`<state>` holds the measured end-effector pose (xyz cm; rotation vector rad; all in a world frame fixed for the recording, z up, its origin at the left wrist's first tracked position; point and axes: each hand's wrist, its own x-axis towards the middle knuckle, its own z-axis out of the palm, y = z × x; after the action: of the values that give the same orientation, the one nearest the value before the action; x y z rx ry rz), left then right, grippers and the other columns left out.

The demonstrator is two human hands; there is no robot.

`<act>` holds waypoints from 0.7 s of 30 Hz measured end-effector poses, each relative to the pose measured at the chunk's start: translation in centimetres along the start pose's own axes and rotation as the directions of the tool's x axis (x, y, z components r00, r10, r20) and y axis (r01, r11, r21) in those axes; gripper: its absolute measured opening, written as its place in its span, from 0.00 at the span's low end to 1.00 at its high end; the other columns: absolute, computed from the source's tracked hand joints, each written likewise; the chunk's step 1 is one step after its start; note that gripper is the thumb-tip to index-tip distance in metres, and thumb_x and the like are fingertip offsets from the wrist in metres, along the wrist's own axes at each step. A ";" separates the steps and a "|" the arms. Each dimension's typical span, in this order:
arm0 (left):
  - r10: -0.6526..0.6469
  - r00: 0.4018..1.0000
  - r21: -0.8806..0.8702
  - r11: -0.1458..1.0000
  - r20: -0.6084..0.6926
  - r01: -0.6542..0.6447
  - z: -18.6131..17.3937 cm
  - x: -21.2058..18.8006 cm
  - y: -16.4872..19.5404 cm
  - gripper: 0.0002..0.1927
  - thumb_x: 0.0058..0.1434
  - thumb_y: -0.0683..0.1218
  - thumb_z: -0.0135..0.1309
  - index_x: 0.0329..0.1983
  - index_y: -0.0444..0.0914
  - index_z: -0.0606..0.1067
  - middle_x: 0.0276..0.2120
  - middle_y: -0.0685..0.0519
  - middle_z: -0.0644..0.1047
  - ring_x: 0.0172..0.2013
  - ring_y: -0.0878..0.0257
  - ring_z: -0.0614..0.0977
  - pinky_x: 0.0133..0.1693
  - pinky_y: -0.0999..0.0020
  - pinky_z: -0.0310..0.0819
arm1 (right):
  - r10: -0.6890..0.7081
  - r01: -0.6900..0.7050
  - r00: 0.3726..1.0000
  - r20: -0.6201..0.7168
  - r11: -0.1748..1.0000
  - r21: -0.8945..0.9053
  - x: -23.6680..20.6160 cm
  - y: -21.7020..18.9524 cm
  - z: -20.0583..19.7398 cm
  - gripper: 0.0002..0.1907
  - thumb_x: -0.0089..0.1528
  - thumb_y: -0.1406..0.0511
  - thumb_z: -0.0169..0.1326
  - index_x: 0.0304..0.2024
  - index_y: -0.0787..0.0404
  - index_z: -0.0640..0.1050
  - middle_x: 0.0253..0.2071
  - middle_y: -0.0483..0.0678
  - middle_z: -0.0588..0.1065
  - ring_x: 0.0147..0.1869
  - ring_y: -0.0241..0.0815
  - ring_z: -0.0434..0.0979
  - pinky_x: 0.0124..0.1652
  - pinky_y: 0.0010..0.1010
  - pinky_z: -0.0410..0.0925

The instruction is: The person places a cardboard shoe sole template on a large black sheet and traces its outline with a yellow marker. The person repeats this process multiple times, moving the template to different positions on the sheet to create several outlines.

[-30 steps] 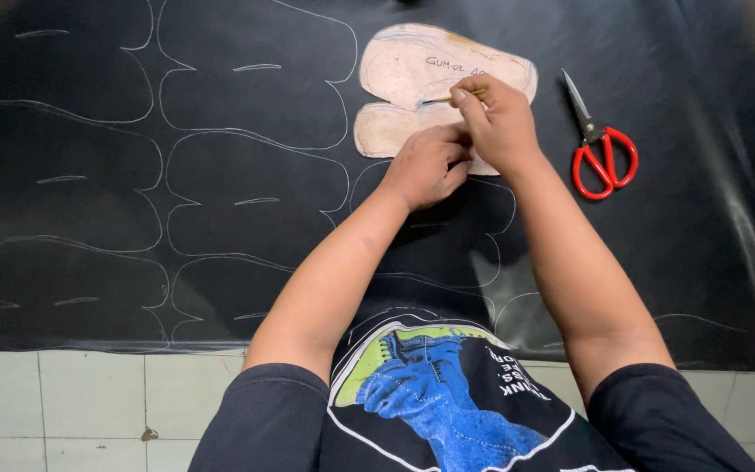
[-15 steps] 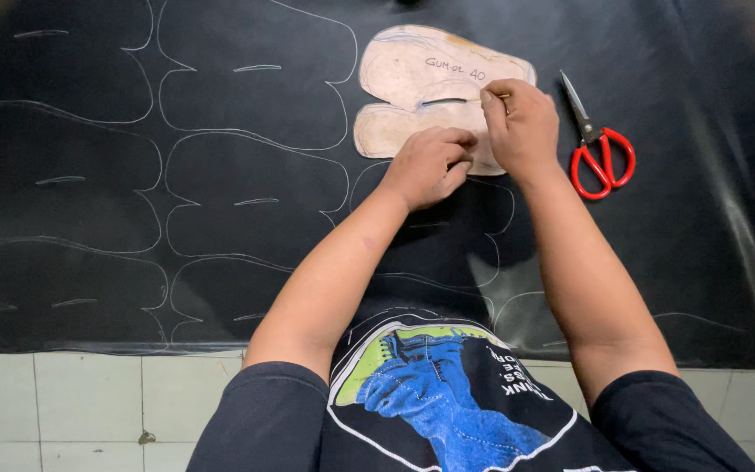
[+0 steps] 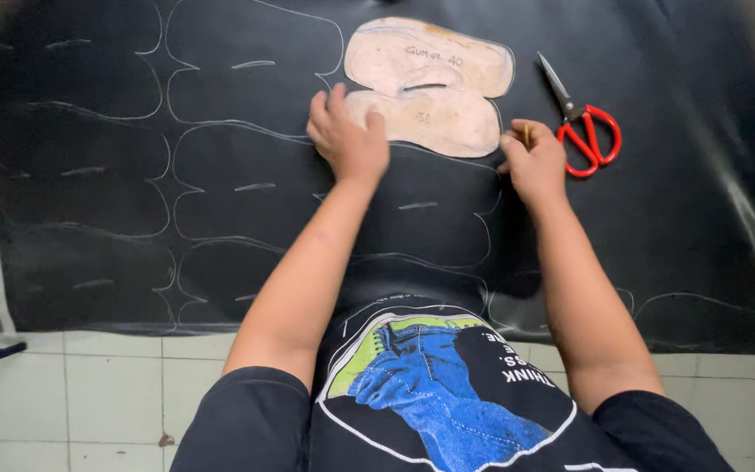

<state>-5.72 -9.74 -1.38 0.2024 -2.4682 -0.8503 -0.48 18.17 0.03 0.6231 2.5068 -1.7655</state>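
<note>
Both hands have spread apart since a moment ago: the left hand [image 3: 349,137] now presses flat, fingers spread, on the left edge of the tan cardboard pattern [image 3: 430,83] lying on the black sheet [image 3: 89,218]. The right hand [image 3: 533,159] is curled around a thin marker by the pattern's lower right corner. Red scissors [image 3: 583,122] lie just beside it.

1. Template [image 3: 430,83]: tan card, a lobed shape with a slit through its middle, lying flat near the sheet's far edge.
2. Sheet [image 3: 701,218]: black, spread flat, covered with pale traced outlines of the same shape in rows.
3. Marker [image 3: 526,134]: thin, mostly hidden.
</note>
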 end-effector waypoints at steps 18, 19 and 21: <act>-0.537 0.667 -0.690 0.200 0.517 0.695 -20.1 -16.5 -6.0 0.16 0.62 0.35 0.55 0.54 0.30 0.75 0.48 0.45 0.81 0.48 0.58 0.83 0.52 0.65 0.79 | -0.601 0.545 0.797 0.066 0.668 -0.507 -6.0 3.6 -8.1 0.22 0.65 0.69 0.63 0.61 0.62 0.75 0.61 0.56 0.68 0.61 0.56 0.75 0.55 0.41 0.71; -0.553 0.667 -0.722 0.161 0.499 0.673 -21.0 -17.1 -6.4 0.16 0.63 0.35 0.55 0.55 0.31 0.75 0.49 0.45 0.81 0.48 0.57 0.83 0.52 0.64 0.79 | -0.643 0.543 0.765 0.041 0.609 -0.579 -4.6 3.8 -9.1 0.25 0.64 0.68 0.63 0.62 0.62 0.74 0.61 0.56 0.67 0.60 0.58 0.75 0.54 0.42 0.71; -0.586 0.664 -0.781 0.083 0.464 0.619 -22.2 -18.1 -6.8 0.17 0.64 0.36 0.54 0.56 0.31 0.74 0.50 0.45 0.80 0.49 0.56 0.83 0.53 0.61 0.80 | -0.640 0.505 0.767 0.040 0.566 -0.652 -2.1 4.0 -11.0 0.25 0.64 0.65 0.64 0.63 0.62 0.73 0.61 0.55 0.68 0.58 0.58 0.76 0.51 0.43 0.71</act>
<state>21.10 -21.60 1.66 0.8431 -1.4105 -2.4679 5.15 28.64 0.92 -0.1119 3.4449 -0.7588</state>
